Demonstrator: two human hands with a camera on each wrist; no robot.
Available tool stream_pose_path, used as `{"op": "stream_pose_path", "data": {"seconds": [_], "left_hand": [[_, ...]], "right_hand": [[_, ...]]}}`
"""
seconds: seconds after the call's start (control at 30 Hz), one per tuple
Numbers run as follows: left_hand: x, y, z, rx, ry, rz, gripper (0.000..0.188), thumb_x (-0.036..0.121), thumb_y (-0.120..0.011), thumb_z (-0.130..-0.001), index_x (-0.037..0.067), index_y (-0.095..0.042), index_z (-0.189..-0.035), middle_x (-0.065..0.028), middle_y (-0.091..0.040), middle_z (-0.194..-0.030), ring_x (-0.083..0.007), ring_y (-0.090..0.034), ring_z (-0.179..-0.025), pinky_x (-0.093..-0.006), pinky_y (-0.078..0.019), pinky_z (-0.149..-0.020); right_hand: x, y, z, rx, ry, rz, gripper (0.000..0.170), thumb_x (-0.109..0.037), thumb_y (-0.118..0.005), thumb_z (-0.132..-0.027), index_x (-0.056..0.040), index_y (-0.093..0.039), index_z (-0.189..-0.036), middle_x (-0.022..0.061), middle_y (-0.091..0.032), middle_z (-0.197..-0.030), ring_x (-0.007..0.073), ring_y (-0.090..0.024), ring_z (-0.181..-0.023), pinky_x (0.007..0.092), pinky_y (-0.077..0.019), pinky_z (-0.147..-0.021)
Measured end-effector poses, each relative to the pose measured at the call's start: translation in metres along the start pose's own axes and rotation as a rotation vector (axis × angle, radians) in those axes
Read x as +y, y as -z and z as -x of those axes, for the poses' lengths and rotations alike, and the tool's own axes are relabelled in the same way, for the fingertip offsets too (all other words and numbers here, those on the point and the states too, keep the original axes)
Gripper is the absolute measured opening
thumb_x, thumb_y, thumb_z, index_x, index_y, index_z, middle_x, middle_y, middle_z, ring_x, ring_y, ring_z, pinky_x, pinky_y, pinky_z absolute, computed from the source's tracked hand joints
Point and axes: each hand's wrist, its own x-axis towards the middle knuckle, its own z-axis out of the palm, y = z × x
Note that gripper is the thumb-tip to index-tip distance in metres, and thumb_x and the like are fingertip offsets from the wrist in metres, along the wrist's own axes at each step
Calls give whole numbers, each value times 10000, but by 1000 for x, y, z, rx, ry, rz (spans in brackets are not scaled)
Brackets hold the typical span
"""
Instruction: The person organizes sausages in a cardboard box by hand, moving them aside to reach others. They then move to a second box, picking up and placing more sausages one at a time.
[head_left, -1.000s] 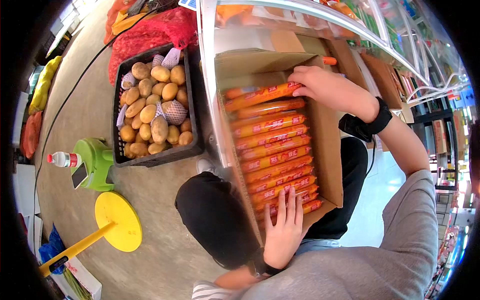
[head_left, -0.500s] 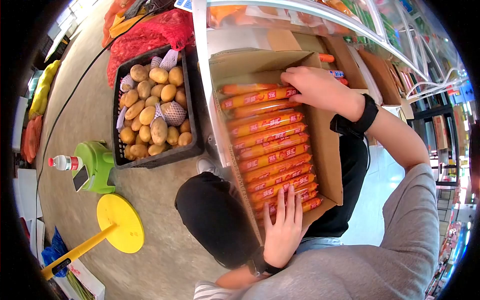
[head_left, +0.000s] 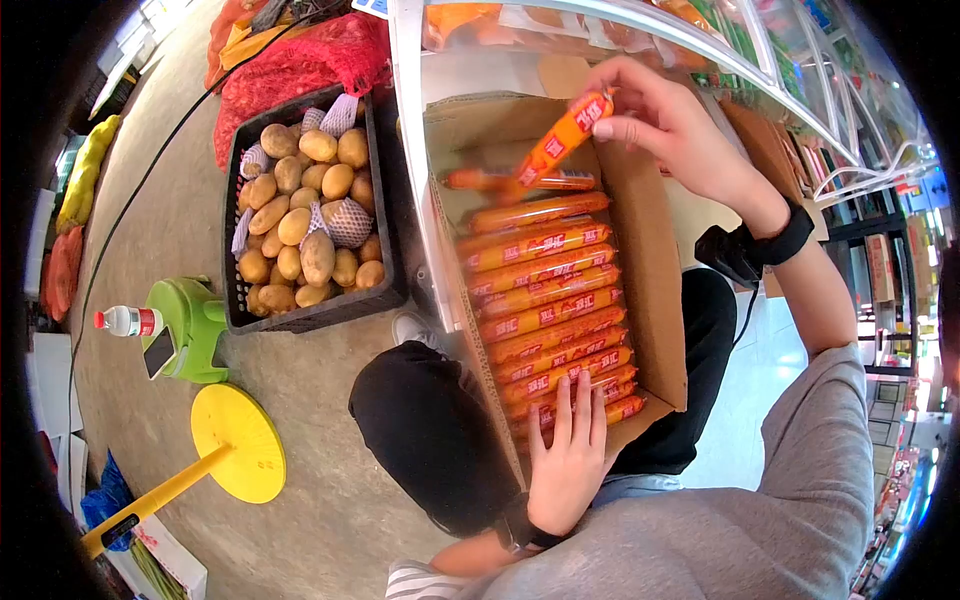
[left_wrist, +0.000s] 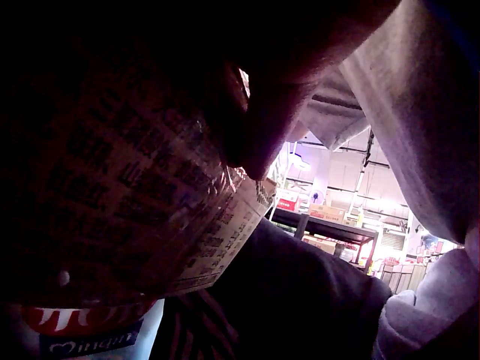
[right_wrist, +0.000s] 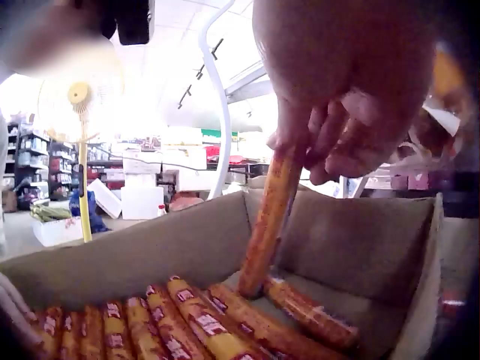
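An open cardboard box (head_left: 655, 330) rests at the person's lap, holding a row of sausages (head_left: 545, 312) in orange-red wrappers. My right hand (head_left: 685, 135) pinches one sausage (head_left: 563, 138) by its upper end, tilted over the far end of the box. In the right wrist view this held sausage (right_wrist: 268, 225) slants down, its lower tip beside another sausage (right_wrist: 311, 311) lying at the far wall. Across the near end of the row my left hand (head_left: 565, 470) rests with straight fingers. The left wrist view is dark, showing the box's printed side (left_wrist: 217, 240).
To the left stands a black crate (head_left: 310, 318) of potatoes beside a red mesh sack (head_left: 300, 90). A green stool (head_left: 205, 335) bears a bottle (head_left: 130, 320) and a phone (head_left: 159, 350). Nearby is a yellow round base (head_left: 240, 440). A white frame (head_left: 600, 20) overhangs the box's far end.
My right hand has lifted one sausage from the far end of the row, raising and tilting it up and away. The left hand stays on the near sausages.
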Motion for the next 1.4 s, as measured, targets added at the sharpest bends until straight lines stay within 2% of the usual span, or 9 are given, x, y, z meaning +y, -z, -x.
{"op": "stream_pose_path", "data": {"seconds": [0.07,0.17,0.27,0.5,0.57,0.7,1.03,1.23,1.4], "left_hand": [[0,0,0,3,-1,-1,788,494,-668,-778,56,-452,-1396,-161,-316,-1528,-309,-261,-1432,-552,-257,-1095],[0,0,0,11,2,0,792,489,-670,-775,55,-448,-1399,-161,-313,-1529,-309,-260,-1432,-552,-259,-1093],[0,-1,0,19,-5,-3,797,483,-679,-769,57,-446,-1400,-161,-306,-1532,-309,-260,-1433,-554,-263,-1091],[0,-3,0,24,4,5,803,477,-695,-754,65,-451,-1399,-161,-298,-1537,-312,-257,-1435,-556,-273,-1086],[0,-3,0,27,4,13,802,476,-695,-755,66,-450,-1399,-161,-299,-1536,-312,-258,-1434,-556,-276,-1084],[0,-3,0,22,-3,21,797,471,-695,-758,62,-452,-1398,-162,-302,-1535,-315,-258,-1434,-558,-274,-1085],[0,-3,1,25,-4,18,810,457,-698,-757,60,-431,-1410,-164,-297,-1536,-320,-269,-1427,-558,-276,-1087],[1,-5,1,44,-1,25,802,443,-695,-765,56,-425,-1413,-170,-293,-1538,-313,-267,-1430,-558,-275,-1088],[0,-5,0,36,1,19,811,443,-703,-758,61,-421,-1415,-169,-295,-1538,-308,-268,-1432,-553,-279,-1088]], "right_hand": [[-2,-5,-3,46,2,-183,249,-72,-573,-932,-88,-518,-1175,20,-620,-1065,101,-578,-942,287,-488,-793],[-13,-13,-13,207,189,20,289,-69,-545,-943,-92,-498,-1228,49,-618,-1108,159,-608,-969,307,-491,-824],[-25,-23,-21,-123,208,529,332,-71,-556,-904,-48,-495,-1229,107,-609,-1123,306,-604,-1014,353,-495,-871],[-11,-49,-19,-156,330,790,220,-68,-581,-824,-49,-567,-1042,115,-632,-993,301,-643,-933,401,-522,-740],[-9,-41,-16,-472,64,795,121,-103,-628,-785,-25,-613,-876,113,-657,-867,324,-651,-818,411,-527,-699],[11,-39,-3,-439,102,904,124,-127,-669,-762,-19,-645,-818,116,-657,-803,335,-647,-774,428,-516,-682],[24,-40,-10,-560,22,572,355,-201,-746,-742,-21,-555,-981,127,-624,-914,351,-610,-921,429,-486,-751],[19,-36,0,-495,133,495,249,-219,-598,-837,0,-532,-934,158,-587,-866,378,-573,-878,452,-453,-747],[-13,-28,12,-571,-38,281,223,-179,-476,-873,40,-485,-833,207,-541,-747,401,-531,-746,452,-425,-699]]}}
